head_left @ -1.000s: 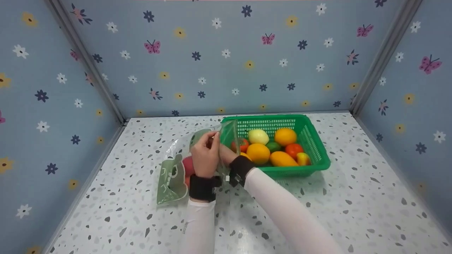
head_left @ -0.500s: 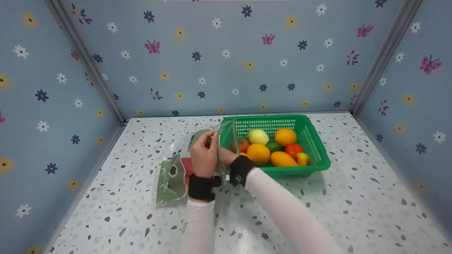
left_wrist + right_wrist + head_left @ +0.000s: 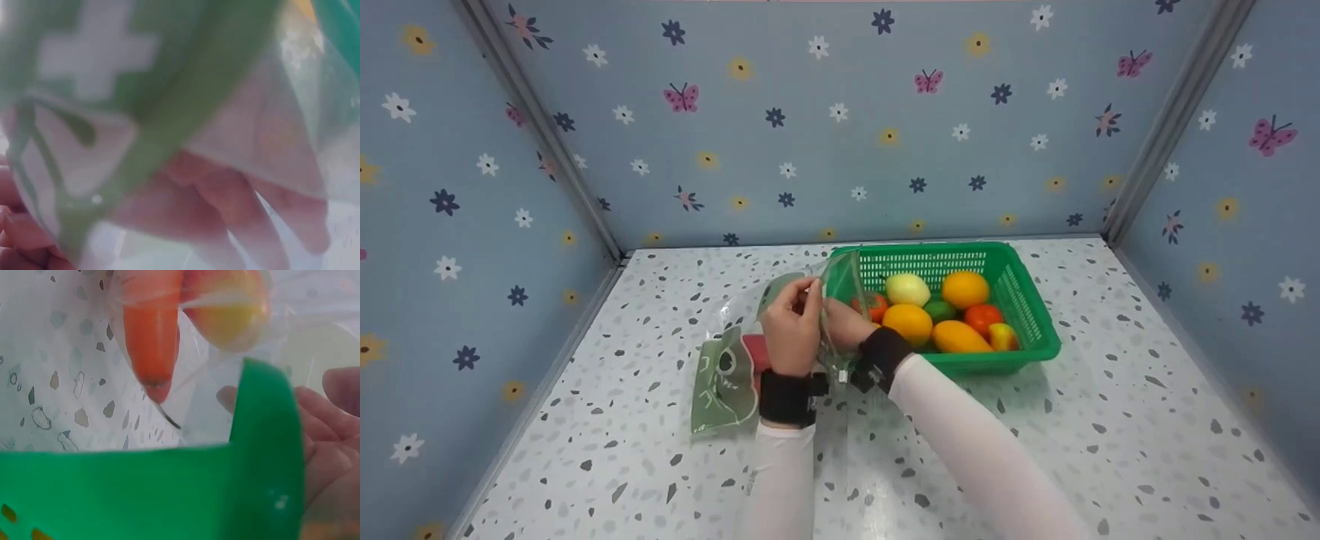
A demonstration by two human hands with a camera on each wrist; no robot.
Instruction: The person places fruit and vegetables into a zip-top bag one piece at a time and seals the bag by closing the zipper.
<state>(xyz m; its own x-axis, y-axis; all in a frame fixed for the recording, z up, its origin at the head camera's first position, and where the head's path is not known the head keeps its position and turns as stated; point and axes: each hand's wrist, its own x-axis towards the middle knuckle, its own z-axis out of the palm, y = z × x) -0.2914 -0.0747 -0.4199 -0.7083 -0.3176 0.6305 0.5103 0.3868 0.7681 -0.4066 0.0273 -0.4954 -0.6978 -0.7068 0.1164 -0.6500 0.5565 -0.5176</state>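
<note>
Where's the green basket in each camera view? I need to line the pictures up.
Head: green basket, right of centre, at mid-height.
Left wrist: only a blurred piece, top right corner.
Right wrist: large wall and corner, along the bottom.
Shared landmark: clear plastic bag, left of the green basket in the head view.

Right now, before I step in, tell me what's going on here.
A person's left hand pinches the edge of a clear, green-printed bag, while the right hand is at its mouth, partly seen through it. A carrot and a red-yellow fruit show through the bag as well. To the right, a green basket holds more produce.
</note>
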